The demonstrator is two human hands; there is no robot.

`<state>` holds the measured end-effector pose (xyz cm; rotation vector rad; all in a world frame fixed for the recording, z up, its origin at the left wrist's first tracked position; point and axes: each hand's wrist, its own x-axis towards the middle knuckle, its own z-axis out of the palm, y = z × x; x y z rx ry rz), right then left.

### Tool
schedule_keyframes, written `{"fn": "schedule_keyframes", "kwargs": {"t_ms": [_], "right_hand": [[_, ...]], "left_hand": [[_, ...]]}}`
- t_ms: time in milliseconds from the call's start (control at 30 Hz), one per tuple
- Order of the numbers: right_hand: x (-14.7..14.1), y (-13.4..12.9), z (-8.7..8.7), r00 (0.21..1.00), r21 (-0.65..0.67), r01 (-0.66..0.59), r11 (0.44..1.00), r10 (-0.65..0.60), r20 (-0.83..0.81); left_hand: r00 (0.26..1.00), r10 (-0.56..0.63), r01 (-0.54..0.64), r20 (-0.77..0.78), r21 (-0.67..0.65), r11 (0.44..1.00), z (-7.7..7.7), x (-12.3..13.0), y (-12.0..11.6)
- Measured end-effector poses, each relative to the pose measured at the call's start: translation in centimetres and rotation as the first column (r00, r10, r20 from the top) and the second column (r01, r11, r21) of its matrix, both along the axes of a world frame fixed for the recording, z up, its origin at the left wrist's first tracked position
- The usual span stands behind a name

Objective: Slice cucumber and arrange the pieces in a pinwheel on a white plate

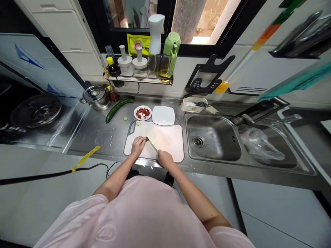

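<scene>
A knife (152, 145) is gripped by its handle in my right hand (166, 159), its blade slanting up and left over the white cutting board (173, 137). My left hand (138, 145) is closed, with bent fingers on a small dark green piece of cucumber (147, 139) at the blade's tip. How much of that piece lies under the fingers is hidden. One pale cucumber slice (138, 123) rests at the board's upper left, and another slice (125, 118) is on the steel counter. A whole cucumber (117, 109) lies farther left.
Behind the board stand a plate of chopped red pieces (142, 113) and a white square plate (163, 115). A lidded pot (96, 97) is at the left, a double sink (214, 137) at the right. Above hangs a seasoning shelf (141, 80) with bottles and jars.
</scene>
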<state>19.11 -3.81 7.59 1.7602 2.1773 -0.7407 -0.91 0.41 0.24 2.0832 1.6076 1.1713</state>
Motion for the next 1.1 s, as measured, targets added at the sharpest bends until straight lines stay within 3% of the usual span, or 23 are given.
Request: {"fn": "schedule_keyframes", "kwargs": {"t_ms": [233,600,833,1000,1100], "right_hand": [[1.3,0.7,0.6,0.997,-0.017,0.016,1.000,-0.017,-0.072],[2.0,0.2,2.6,0.993,0.142,0.106,0.984,-0.097,-0.074],[2.1,0.2,2.5,0.988,0.218,0.151,0.964,-0.141,-0.061],[2.5,0.4,2.0,0.992,0.283,0.128,0.951,-0.123,-0.036],[2.5,0.6,2.1,0.994,0.292,0.107,0.950,-0.112,0.001]], "left_hand": [[1.000,0.015,-0.015,-0.003,-0.016,1.000,0.3,0.1,-0.1],[1.000,0.024,-0.024,0.005,-0.038,0.999,1.0,0.3,-0.2],[0.992,0.099,-0.094,0.082,-0.059,0.994,1.3,0.2,-0.1],[0.964,0.223,-0.219,0.148,-0.044,0.975,2.7,0.6,0.4],[0.971,0.217,-0.219,0.095,0.009,0.976,4.4,1.1,0.8]]}}
